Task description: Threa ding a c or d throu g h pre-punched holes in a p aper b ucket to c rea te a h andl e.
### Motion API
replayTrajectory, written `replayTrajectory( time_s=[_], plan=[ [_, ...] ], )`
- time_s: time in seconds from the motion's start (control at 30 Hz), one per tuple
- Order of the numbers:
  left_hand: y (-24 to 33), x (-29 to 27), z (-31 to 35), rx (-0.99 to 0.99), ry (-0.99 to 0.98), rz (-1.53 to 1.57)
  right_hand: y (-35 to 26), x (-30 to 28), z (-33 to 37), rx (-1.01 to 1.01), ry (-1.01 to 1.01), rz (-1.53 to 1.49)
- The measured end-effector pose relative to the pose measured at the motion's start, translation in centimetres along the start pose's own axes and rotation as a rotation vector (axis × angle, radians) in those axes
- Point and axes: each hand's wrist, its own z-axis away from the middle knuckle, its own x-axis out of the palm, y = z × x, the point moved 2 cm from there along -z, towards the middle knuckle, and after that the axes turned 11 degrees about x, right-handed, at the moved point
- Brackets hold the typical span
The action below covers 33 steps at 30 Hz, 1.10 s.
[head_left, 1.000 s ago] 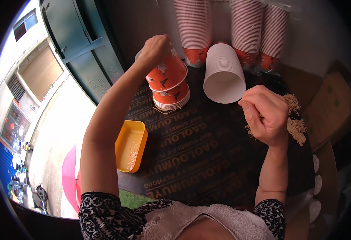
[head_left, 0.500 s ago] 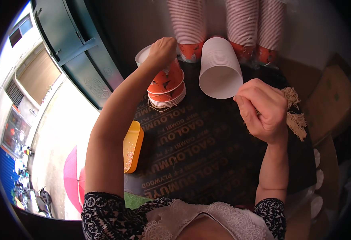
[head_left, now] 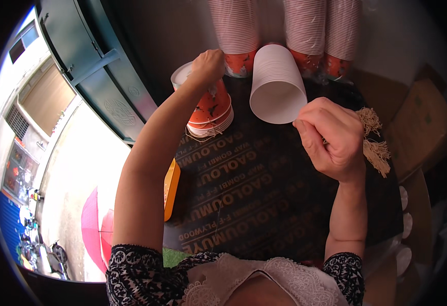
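Sideways white cup stack (head_left: 277,84), mouth toward person, right hand (head_left: 330,137) beside

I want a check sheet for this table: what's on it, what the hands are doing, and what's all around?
Surface: dark printed plywood board, mostly bare in the middle.
Job's things: short stack of orange paper cups; white cup stack lying on its side; tan string tassels.
Clutter: tall wrapped cup stacks at the back; orange tray at the left edge.
Hands: left hand on top of the orange cups; right hand closed on the tassels.
Cables: nothing seen.
Surroundings: green door, cardboard box, pink umbrella below.
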Motion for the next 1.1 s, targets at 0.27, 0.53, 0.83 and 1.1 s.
replayTrajectory(
  time_s=[0.27,0.53,0.83,1.1],
  plan=[
    [-0.1,0.6,0.3,0.017,0.034,-0.007,0.1,0.3,0.1,-0.001,-0.025,0.004],
    [0.3,0.9,-0.3,-0.011,0.028,-0.013,0.2,0.5,-0.1,0.006,0.007,0.010],
    [0.5,0.9,-0.4,-0.090,0.011,0.020,0.4,0.4,0.1,0.016,-0.046,0.001],
    [-0.4,2.0,0.7,0.000,-0.014,0.011,0.4,0.6,0.2,0.023,-0.059,0.002]
  ],
)
